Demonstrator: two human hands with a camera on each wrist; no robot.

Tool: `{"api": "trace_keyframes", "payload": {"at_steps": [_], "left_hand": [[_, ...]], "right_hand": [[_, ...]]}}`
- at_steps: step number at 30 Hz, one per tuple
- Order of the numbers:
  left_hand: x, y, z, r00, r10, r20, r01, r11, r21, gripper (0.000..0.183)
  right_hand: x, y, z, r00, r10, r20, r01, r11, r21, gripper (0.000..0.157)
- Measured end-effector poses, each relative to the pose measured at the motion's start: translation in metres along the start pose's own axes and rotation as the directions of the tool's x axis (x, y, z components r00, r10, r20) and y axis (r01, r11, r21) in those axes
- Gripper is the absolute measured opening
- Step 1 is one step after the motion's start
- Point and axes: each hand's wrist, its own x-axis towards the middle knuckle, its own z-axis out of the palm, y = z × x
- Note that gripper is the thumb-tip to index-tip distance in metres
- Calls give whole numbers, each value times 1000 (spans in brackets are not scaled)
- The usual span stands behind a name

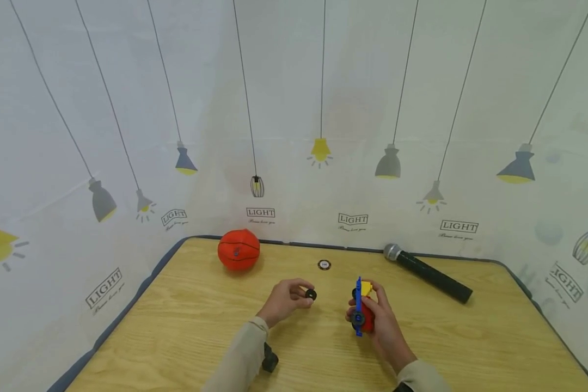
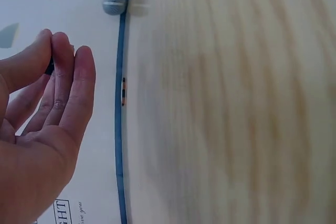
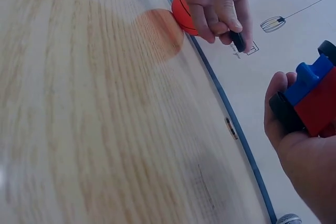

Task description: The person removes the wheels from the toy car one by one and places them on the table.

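Wooden table (image 1: 176, 337): lying beneath both raised hands.
Right hand (image 1: 384, 321): curling its fingers and thumb round the toy vehicle, on the person's right.
Left hand (image 1: 285, 298): pinching the black wheel between thumb and fingertips, other fingers bending loosely beside them.
Toy vehicle (image 1: 368, 318): sitting in the right hand's grip, its long axis running away from the person, roughly crossing the line between the hands.
Blue side piece (image 1: 359, 302): facing leftward, toward the left hand, and carrying dark wheels.
Black wheel (image 1: 311, 294): hanging well apart from the vehicle, to its left and about level with its far half in the head view; the left fingertips are leaving its vehicle-ward edge uncovered.
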Motion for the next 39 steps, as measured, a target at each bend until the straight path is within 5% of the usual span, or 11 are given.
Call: {"api": "trace_keyframes", "payload": {"at_steps": [15, 22, 30, 39], "left_hand": [[16, -9, -18, 1000, 0, -15, 5, 947, 321, 25], [25, -10, -22, 993, -66, -97, 103, 888, 449, 24], [34, -15, -25, 982, -126, -144, 182, 844, 505, 23], [38, -13, -26, 985, -96, -141, 160, 809, 565, 25]], "right_hand": [[0, 3, -4, 1000, 10, -18, -10, 1000, 1, 34], [0, 4, -5, 1000, 18, -25, -18, 1000, -17, 37], [-2, 4, -4, 1000, 4, -4, -4, 1000, -6, 37], [-2, 3, -3, 1000, 10, -1, -10, 1000, -1, 37]]}}
